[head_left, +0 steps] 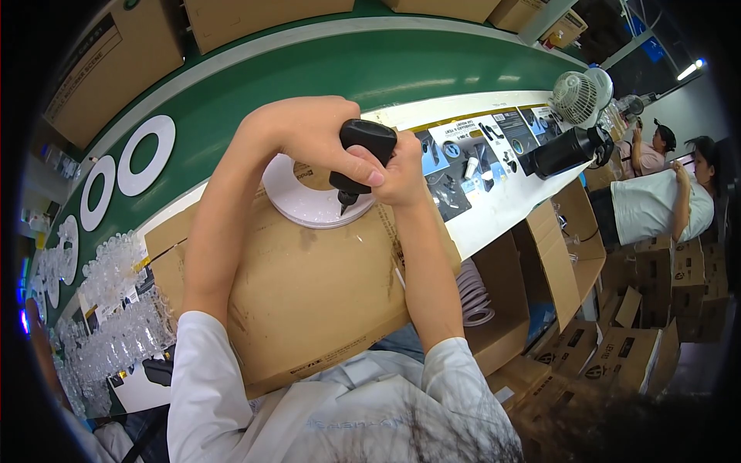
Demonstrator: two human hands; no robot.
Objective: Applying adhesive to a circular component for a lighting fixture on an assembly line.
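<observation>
Both my hands are closed around a black handheld tool (369,143) with a narrow, pointed tip aimed down; it looks like a small electric screwdriver. My left hand (320,133) comes over from the left, its thumb across the tool's front. From the right, my right hand (404,171) wraps the tool's other side. Just under the tip lies a round white ring (297,207) with a wide hole and a doubled edge, partly covered by my hands. Whether the tip touches it I cannot tell. The ring rests on a brown cardboard box (309,301).
Flat white rings (147,157) lie on the green belt (309,69) behind. Clear plastic pieces (127,339) pile up at left. At right are printed sheets (467,154), a black bottle (567,152), a fan (575,98), and an open carton (494,312) of white rings. Two people stand far right.
</observation>
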